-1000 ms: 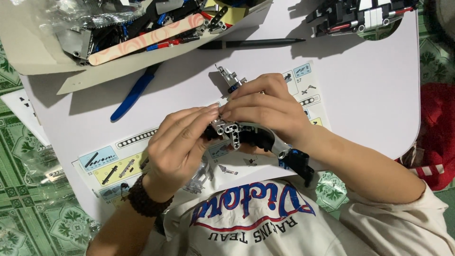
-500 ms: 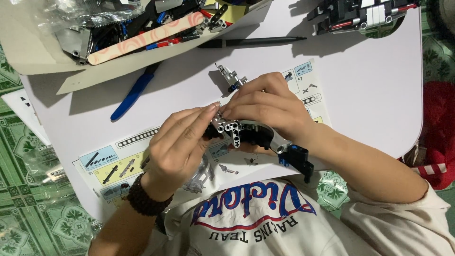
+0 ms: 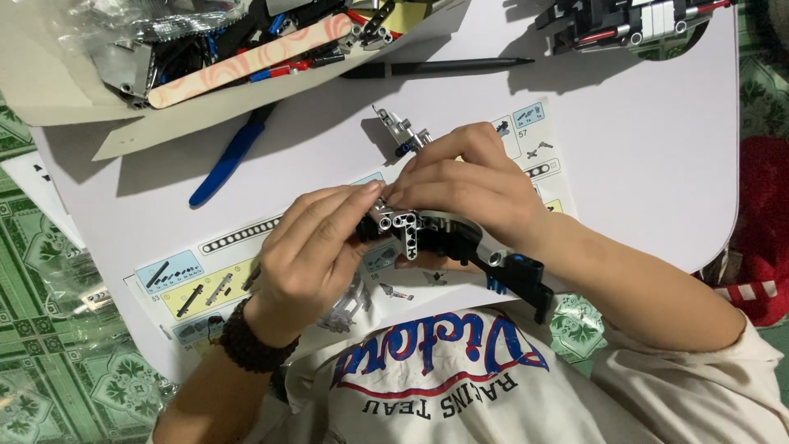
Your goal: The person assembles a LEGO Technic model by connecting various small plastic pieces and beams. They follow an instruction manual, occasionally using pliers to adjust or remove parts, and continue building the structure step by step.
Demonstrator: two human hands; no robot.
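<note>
- Surface: white table point(image 3: 641, 164), rounded far-right corner, sitting over a green patterned tile floor point(image 3: 57, 362) that shows past its left edge and near the right edge.
- Both hands work over the table's near edge, at its middle.
- Left hand point(image 3: 316, 251): fingers curled, thumb and fingertips pinching the left end of the brick assembly point(image 3: 427, 234). Dark bead bracelet point(image 3: 246, 341) on that wrist.
- Right hand point(image 3: 468, 185): closed over the top of the same assembly, fingertips pressing on its upper part next to the left hand's fingertips.
- Assembly is black and grey with a light grey L-shaped beam facing the camera. A black arm with a blue pin point(image 3: 522, 275) runs out under the right wrist, past the near edge.
- Instruction sheet point(image 3: 205, 271) lies flat under the hands along the near edge; parts diagrams visible, detail too small to read.
- Small grey part point(image 3: 399, 131) rests on the table just beyond the right hand.
- Blue-handled pliers point(image 3: 230, 156) lie left of centre, angled toward the far-left corner.
- Cardboard tray point(image 3: 49, 90) of loose parts covers the far-left corner; a pink patterned stick point(image 3: 246, 59) lies across it.
- Black pen point(image 3: 444, 66) lies along the far edge, beside the tray.
- Black, white and red built model point(image 3: 625, 20) sits at the far edge near the far-right corner.
- Red cloth point(image 3: 760, 222) beyond the right edge.
</note>
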